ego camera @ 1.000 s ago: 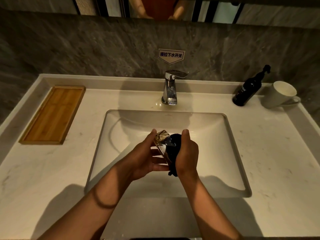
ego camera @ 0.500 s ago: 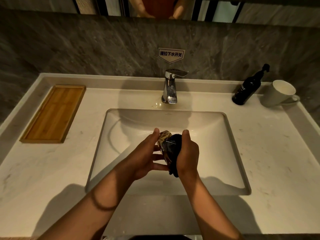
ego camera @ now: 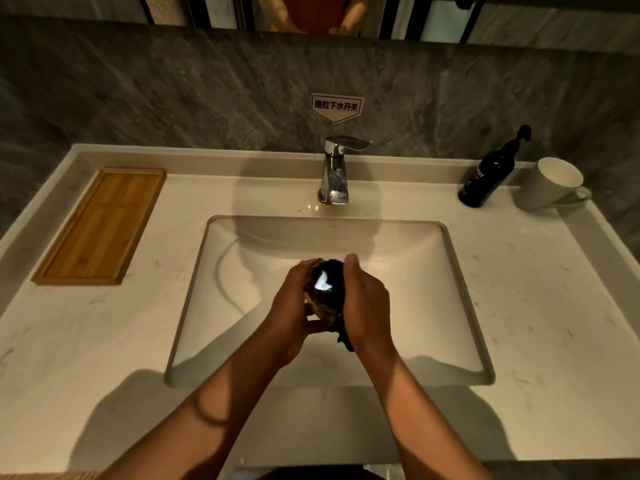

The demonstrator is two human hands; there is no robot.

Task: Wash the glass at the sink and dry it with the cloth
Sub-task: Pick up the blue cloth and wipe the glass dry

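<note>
Over the middle of the white sink basin (ego camera: 433, 306) I hold the clear glass (ego camera: 320, 294) sideways between both hands. My left hand (ego camera: 294, 313) grips the glass from the left. My right hand (ego camera: 367, 306) holds a dark cloth (ego camera: 337, 278) pressed against the glass from the right, with a tail of cloth hanging below the hand. A bright glint shows on the glass wall. Most of the glass is hidden by my fingers and the cloth.
A chrome faucet (ego camera: 334, 174) stands behind the basin with no water running. A wooden tray (ego camera: 100, 226) lies on the left counter. A dark pump bottle (ego camera: 490, 174) and a white mug (ego camera: 550, 185) stand at the back right.
The glass has turned in my hands, and a bright reflection now shows on it. My left fingers have closed further round it. Both hands stay over the basin.
</note>
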